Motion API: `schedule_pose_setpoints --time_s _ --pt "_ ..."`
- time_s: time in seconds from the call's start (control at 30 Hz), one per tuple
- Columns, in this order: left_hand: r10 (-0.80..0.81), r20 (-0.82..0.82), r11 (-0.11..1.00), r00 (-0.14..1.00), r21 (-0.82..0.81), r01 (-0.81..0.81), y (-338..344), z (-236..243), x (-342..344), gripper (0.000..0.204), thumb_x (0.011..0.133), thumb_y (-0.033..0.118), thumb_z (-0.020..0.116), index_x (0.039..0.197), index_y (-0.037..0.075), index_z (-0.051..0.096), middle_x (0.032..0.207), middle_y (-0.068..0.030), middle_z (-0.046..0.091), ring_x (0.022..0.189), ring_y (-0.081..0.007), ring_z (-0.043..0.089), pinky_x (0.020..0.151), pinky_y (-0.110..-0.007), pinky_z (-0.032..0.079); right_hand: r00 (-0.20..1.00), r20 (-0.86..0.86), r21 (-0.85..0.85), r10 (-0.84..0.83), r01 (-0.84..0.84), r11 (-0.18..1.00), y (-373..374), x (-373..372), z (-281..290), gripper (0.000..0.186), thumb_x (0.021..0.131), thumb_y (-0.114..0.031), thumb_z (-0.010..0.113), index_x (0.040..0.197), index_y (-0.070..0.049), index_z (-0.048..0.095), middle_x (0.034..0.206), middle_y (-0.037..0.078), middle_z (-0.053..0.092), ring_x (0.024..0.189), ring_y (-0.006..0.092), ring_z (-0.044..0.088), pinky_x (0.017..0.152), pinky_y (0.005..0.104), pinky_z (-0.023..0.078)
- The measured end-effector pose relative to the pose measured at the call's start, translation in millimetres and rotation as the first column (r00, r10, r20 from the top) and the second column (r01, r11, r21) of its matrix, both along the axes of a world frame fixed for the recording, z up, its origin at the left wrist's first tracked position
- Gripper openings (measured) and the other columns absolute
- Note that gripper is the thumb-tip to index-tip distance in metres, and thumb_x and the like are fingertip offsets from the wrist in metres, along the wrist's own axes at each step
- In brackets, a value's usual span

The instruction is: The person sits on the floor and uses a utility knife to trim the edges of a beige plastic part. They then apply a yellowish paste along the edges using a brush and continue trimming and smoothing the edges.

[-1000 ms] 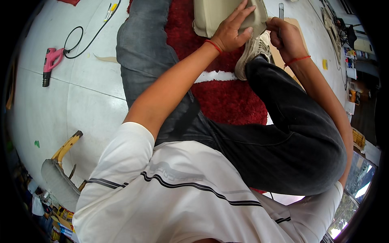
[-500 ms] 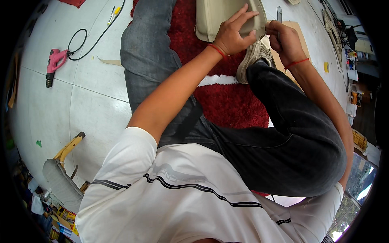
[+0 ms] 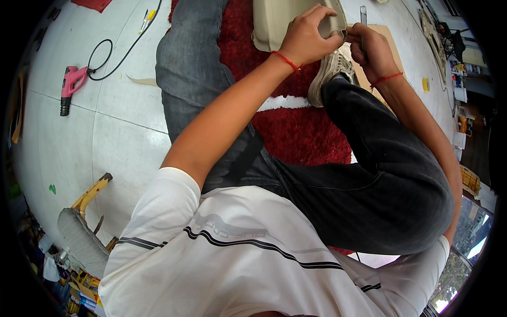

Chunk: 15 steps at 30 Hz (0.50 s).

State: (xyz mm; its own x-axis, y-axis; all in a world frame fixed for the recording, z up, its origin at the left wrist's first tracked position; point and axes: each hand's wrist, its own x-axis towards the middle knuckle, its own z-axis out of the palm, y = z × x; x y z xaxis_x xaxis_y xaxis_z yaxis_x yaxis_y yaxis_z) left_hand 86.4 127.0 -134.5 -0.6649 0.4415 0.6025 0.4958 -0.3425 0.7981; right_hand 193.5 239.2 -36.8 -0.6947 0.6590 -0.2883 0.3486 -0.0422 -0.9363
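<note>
A beige moulded panel with a hollow, tray-like shape and a raised rim (image 3: 262, 26) lies at the top of the view, partly cut off. My left hand (image 3: 310, 36) is at its right corner, thumb and fingers bent round the rim. Against that same corner works my right hand (image 3: 374, 52), closed in a fist around a slim flat metal tool (image 3: 363, 15). One end of the tool sticks up above the fist; the end towards the panel is hidden by my fingers. Both wrists wear a red cord.
My beige shoe (image 3: 328, 79) and bent leg lie just below the panel, over a red rug (image 3: 296, 134). Cardboard (image 3: 388, 47) is under my right hand. On the tiled floor are a pink heat gun (image 3: 72, 87) with its cord, a yellow cutter (image 3: 150, 16) and yellow tape (image 3: 425, 84).
The fingers of my left hand have curled in more and its thumb has shifted right along the corner. My right fist has barely moved, still holding the metal tool.
</note>
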Motion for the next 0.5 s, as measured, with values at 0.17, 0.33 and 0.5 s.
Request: schedule_pose_setpoints --time_s 0.17,0.33,0.5 --pt "-0.014 0.095 0.994 0.995 -0.103 0.024 7 4 10 0.041 0.080 0.017 0.070 0.118 0.003 0.062 0.118 -0.0190 0.066 0.109 -0.0392 0.066 0.093 -0.043 0.053 1.000 0.005 -0.027 0.017 -0.016 0.999 8 3 -3 0.025 0.090 -0.016 0.064 0.096 0.008 0.069 0.085 0.014 0.070 0.048 0.0099 0.040 0.045 0.0285 0.028" --pt "0.027 0.093 1.000 0.995 0.003 -0.028 8 12 17 0.024 0.084 0.011 0.069 0.104 0.002 0.057 0.095 -0.0209 0.063 0.094 -0.0420 0.065 0.083 -0.045 0.052 0.999 0.033 0.005 0.039 -0.039 0.999 15 4 -5 0.023 0.090 -0.015 0.064 0.091 0.007 0.069 0.078 0.011 0.066 0.048 0.0099 0.039 0.045 0.0297 0.026" --pt "-0.009 0.118 1.000 0.993 0.012 0.008 5 9 14 0.020 0.089 0.012 0.067 0.104 0.001 0.060 0.098 -0.0201 0.065 0.096 -0.0394 0.066 0.086 -0.043 0.052 0.997 0.018 0.007 0.072 -0.073 0.997 12 2 -2 0.023 0.091 -0.014 0.063 0.092 0.008 0.069 0.078 0.011 0.066 0.048 0.0100 0.039 0.045 0.0302 0.025"
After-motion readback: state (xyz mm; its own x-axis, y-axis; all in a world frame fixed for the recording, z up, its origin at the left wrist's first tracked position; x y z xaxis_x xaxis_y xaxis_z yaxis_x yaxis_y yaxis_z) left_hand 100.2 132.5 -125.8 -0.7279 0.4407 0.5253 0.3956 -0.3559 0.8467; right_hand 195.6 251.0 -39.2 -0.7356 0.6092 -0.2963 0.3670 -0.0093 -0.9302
